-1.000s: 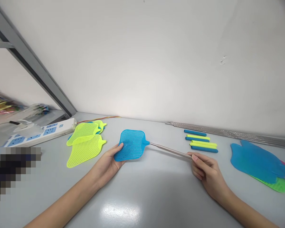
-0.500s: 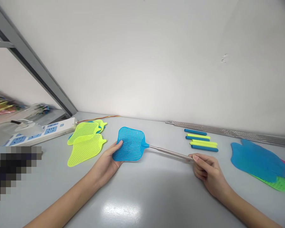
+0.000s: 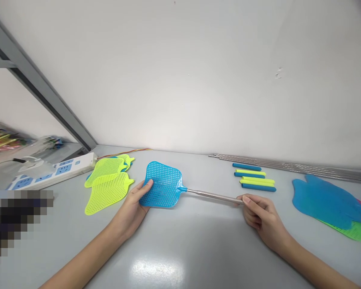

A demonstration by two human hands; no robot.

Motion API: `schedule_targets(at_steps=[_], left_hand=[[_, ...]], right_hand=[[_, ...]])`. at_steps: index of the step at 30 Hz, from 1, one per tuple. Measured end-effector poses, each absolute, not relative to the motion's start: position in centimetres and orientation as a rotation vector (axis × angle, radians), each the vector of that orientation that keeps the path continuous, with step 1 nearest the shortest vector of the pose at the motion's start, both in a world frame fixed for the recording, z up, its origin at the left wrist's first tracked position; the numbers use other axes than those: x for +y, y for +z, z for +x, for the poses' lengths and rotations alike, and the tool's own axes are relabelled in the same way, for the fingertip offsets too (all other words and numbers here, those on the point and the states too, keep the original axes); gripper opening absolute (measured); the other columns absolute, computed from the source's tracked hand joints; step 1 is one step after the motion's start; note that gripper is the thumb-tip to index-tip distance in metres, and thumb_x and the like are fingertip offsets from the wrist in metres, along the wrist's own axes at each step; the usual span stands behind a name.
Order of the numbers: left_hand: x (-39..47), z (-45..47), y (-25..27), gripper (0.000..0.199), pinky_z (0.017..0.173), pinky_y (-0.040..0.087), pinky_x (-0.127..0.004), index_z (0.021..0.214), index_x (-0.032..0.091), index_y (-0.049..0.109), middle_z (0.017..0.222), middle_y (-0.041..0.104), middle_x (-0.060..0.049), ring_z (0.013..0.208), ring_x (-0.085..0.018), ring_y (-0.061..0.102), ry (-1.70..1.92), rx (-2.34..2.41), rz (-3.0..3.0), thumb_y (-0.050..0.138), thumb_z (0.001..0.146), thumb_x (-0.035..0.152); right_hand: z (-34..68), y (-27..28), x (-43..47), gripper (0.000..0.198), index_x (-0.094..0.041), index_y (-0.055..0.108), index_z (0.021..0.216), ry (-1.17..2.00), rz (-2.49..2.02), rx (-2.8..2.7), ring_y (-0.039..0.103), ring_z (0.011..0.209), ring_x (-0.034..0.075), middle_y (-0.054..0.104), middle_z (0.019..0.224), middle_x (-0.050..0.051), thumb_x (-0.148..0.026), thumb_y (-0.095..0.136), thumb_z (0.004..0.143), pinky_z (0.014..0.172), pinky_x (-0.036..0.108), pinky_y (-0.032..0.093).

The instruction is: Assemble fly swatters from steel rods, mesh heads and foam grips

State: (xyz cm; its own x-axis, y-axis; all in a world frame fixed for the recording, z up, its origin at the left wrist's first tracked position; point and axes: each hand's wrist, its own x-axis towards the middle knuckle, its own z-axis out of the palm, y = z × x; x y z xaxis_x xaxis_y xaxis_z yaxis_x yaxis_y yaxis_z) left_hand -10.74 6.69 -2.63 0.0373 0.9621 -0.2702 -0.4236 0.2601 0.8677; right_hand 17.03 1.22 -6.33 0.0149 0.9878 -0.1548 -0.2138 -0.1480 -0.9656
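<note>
A blue fly swatter head (image 3: pixel 164 186), full of small holes, is joined at its neck to a thin metal rod (image 3: pixel 212 196). My left hand (image 3: pixel 135 210) pinches the head's left edge, thumb on top and fingers beneath. Closed round the rod's right end is my right hand (image 3: pixel 261 214), its thumb along the top. Both hands hold the swatter above the grey table (image 3: pixel 210 249). Left of it lie yellow swatter heads (image 3: pixel 108 192), some overlapping, with bits of blue showing under them. Blue and yellow tubes (image 3: pixel 252 182) lie in a small group beyond my right hand.
Several metal rods (image 3: pixel 289 166) lie along the wall. At the right is a pile of blue swatter heads (image 3: pixel 325 200) with a green one (image 3: pixel 355 230) below. A white power strip (image 3: pixel 54 170) with a plug sits at the left, near a grey metal frame (image 3: pixel 48 88).
The swatter head has shifted slightly left and tilted with my left hand. My right hand keeps its grip on the rod, almost unmoved. The view has shifted a little.
</note>
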Motion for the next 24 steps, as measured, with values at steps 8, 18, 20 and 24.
schedule_targets(at_steps=[8, 18, 20, 24], left_hand=[[6.7, -10.7, -2.6, 0.022, 0.068, 0.050, -0.024, 0.091, 0.017, 0.057, 0.089, 0.062, -0.003, 0.077, -0.014, 0.059, 1.220, 1.059, 0.657, 0.056, 0.069, 0.015], [7.2, -12.3, -1.3, 0.024, 0.074, 0.046, -0.028, 0.095, 0.017, 0.058, 0.094, 0.062, -0.006, 0.083, -0.018, 0.057, 0.917, 1.009, 0.971, 0.052, 0.073, 0.026], [7.5, -13.3, -0.5, 0.024, 0.076, 0.045, -0.029, 0.094, 0.016, 0.059, 0.094, 0.062, -0.007, 0.084, -0.019, 0.057, 0.762, 1.036, 1.050, 0.052, 0.073, 0.026], [7.7, -14.5, 0.5, 0.024, 0.078, 0.044, -0.029, 0.094, 0.018, 0.059, 0.095, 0.062, -0.007, 0.084, -0.019, 0.058, 0.648, 1.052, 1.084, 0.052, 0.073, 0.027]], right_hand=[[16.7, -5.9, 1.3, 0.021, -0.013, 0.053, 0.073, 1.420, -1.178, -0.919, 0.013, 0.039, 0.004, 0.017, 0.045, -0.007, -0.033, 0.046, 0.076, 0.037, 0.022, 0.010], [16.7, -6.1, 1.4, 0.018, -0.015, 0.053, 0.077, 1.422, -1.150, -0.921, 0.017, 0.040, 0.005, 0.018, 0.047, -0.007, -0.032, 0.046, 0.076, 0.037, 0.021, 0.014], [16.7, -6.1, 1.3, 0.018, -0.015, 0.053, 0.079, 1.424, -1.169, -0.962, 0.018, 0.041, 0.005, 0.019, 0.047, -0.006, -0.032, 0.046, 0.076, 0.037, 0.022, 0.015], [16.8, -6.0, 1.1, 0.021, -0.016, 0.053, 0.083, 1.401, -1.218, -1.095, 0.018, 0.043, 0.006, 0.019, 0.048, -0.006, -0.034, 0.043, 0.077, 0.039, 0.022, 0.016]])
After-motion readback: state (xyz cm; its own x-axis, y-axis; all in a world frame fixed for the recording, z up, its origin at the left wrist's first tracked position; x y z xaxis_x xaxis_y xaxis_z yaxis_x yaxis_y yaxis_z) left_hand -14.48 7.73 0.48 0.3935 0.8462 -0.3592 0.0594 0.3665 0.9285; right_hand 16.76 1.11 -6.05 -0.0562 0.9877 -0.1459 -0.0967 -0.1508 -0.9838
